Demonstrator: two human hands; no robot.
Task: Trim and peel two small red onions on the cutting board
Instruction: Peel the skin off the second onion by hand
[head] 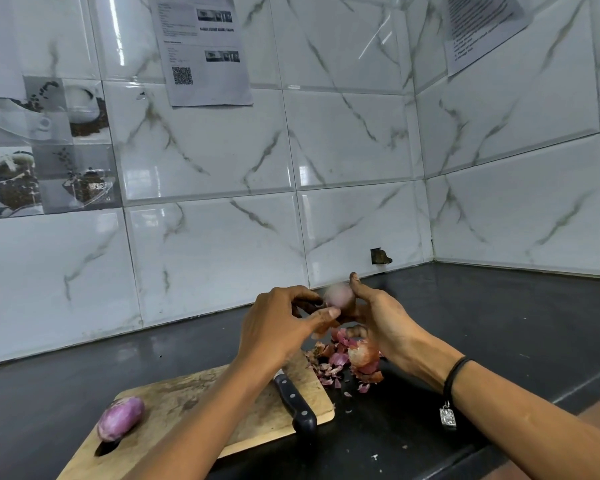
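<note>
With right hand (pixel 381 317) curled round onion (pixel 340 294) and left hand (pixel 281 323) pinching at its skin, peel in whole sheets toward the root, letting them fall on skins (pixel 354 358) beside board (pixel 187 403).

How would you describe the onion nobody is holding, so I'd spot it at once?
Find the wooden cutting board on the dark counter. At its near left end, by the handle slot, lies an onion. Unlike the other onion, held in the air, it rests alone, purple and oval.
</note>
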